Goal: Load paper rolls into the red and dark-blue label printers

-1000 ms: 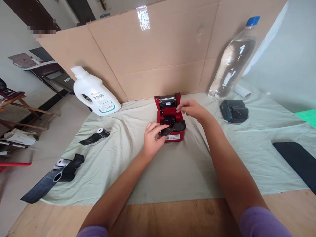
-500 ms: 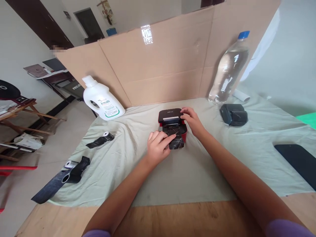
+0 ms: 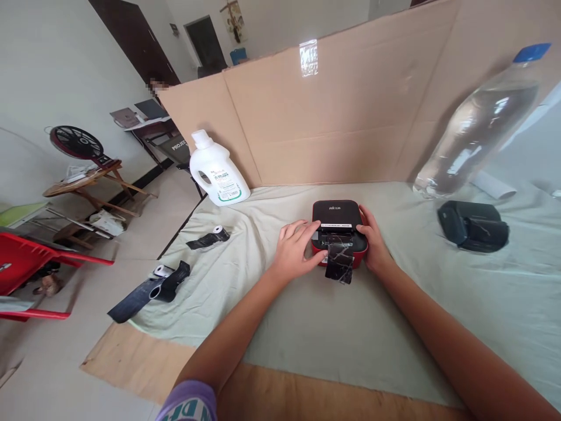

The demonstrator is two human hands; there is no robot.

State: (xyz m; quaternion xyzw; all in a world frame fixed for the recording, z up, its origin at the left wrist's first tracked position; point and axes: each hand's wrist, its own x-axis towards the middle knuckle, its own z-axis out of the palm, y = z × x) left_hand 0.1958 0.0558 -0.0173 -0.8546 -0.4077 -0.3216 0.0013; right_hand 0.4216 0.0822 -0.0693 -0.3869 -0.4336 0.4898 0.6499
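Note:
A small red and black portable printer (image 3: pixel 336 211) sits on the cloth between my hands. Its black lid looks lowered, and a strip of black paper (image 3: pixel 339 266) hangs out of its front. My left hand (image 3: pixel 294 250) is at the printer's left side, thumb by the front and a fingertip at the lid's edge. On the other side my right hand (image 3: pixel 373 242) grips the right wall, with the thumb at the top edge and the fingers behind, partly hidden.
Black paper rolls (image 3: pixel 219 233) lie on the left of the cloth (image 3: pixel 307 333). A white jug (image 3: pixel 219 172) stands at the back left before a cardboard screen (image 3: pixel 333 123). At the right are a water bottle (image 3: pixel 482 134) and another black device (image 3: pixel 473 225).
The printer's lid has come down. My left hand has moved off the paper strip to the left side, and my right hand has closed around the right side. The view has shifted left.

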